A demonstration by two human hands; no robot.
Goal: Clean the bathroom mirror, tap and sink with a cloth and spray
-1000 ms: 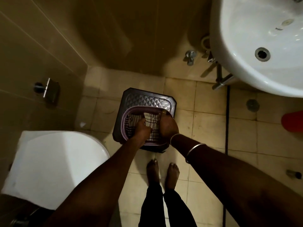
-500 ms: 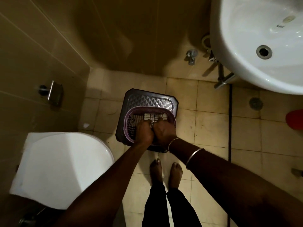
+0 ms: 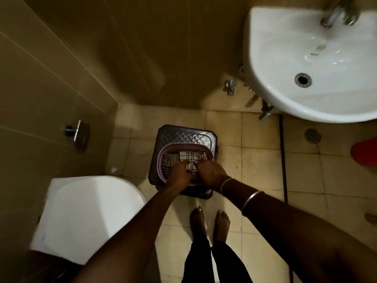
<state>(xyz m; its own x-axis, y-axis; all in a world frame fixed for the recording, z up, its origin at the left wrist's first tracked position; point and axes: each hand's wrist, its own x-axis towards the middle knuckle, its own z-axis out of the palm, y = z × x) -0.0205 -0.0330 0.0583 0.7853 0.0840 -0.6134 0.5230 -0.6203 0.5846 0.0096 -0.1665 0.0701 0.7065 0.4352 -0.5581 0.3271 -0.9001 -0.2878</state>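
Note:
A checked white-and-dark cloth (image 3: 188, 157) lies in a purple plastic basket (image 3: 184, 147) that sits on a dark stool (image 3: 184, 135) on the floor. My left hand (image 3: 179, 175) and my right hand (image 3: 210, 172) are both down in the basket, side by side, and each pinches the cloth's near part between fingers and thumb. The white sink (image 3: 306, 64) hangs at the upper right, with the chrome tap (image 3: 336, 13) at its far edge. No spray bottle or mirror is in view.
A white toilet (image 3: 85, 215) with its lid down stands at the lower left. A metal fitting (image 3: 78, 132) juts from the left wall. Pipes and a valve (image 3: 230, 86) run under the sink. A red object (image 3: 365, 151) lies at the right edge. My bare feet (image 3: 210, 223) stand before the stool.
Both hands have drawn together over the cloth in the basket and taken hold of it. My view has tilted up, bringing the tap into sight.

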